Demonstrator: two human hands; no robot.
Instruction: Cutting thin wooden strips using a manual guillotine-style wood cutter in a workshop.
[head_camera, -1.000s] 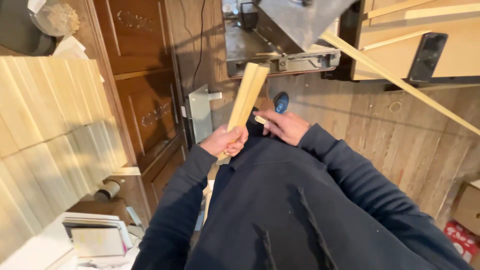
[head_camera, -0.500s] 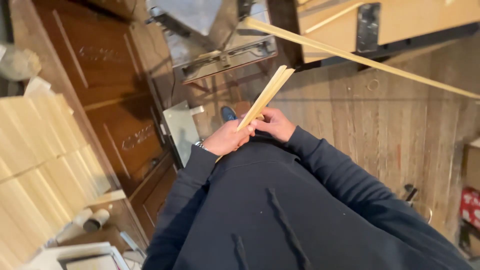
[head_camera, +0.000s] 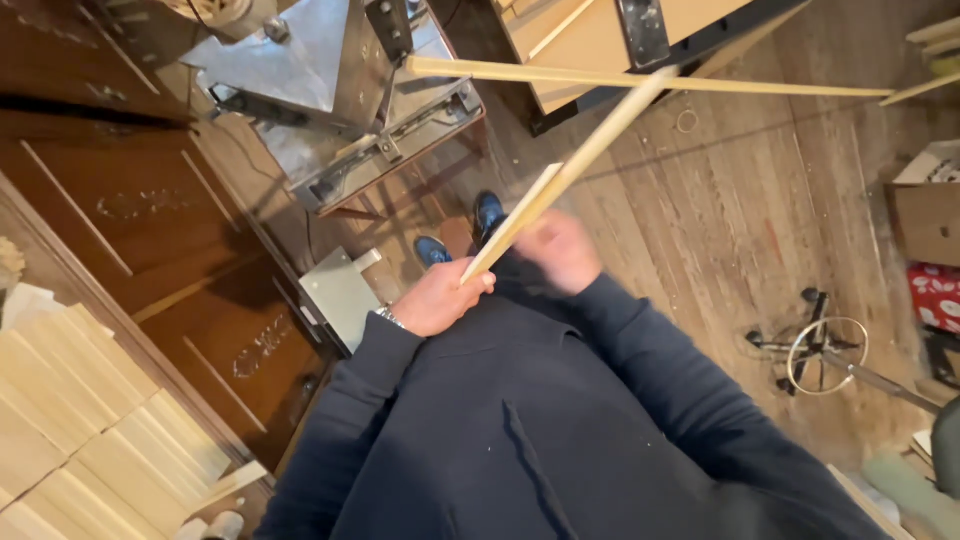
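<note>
Gripping the lower end of a pale wooden strip (head_camera: 565, 175) in my closed left hand (head_camera: 440, 298), I hold it slanting up over the plank floor (head_camera: 740, 220). My blurred right hand (head_camera: 558, 250) sits just beside it, grip unclear. Beyond stands a grey metal machine (head_camera: 340, 90).

L hand (head_camera: 437, 298) fingers curled shut (R hand (head_camera: 560, 250) blurred).
</note>
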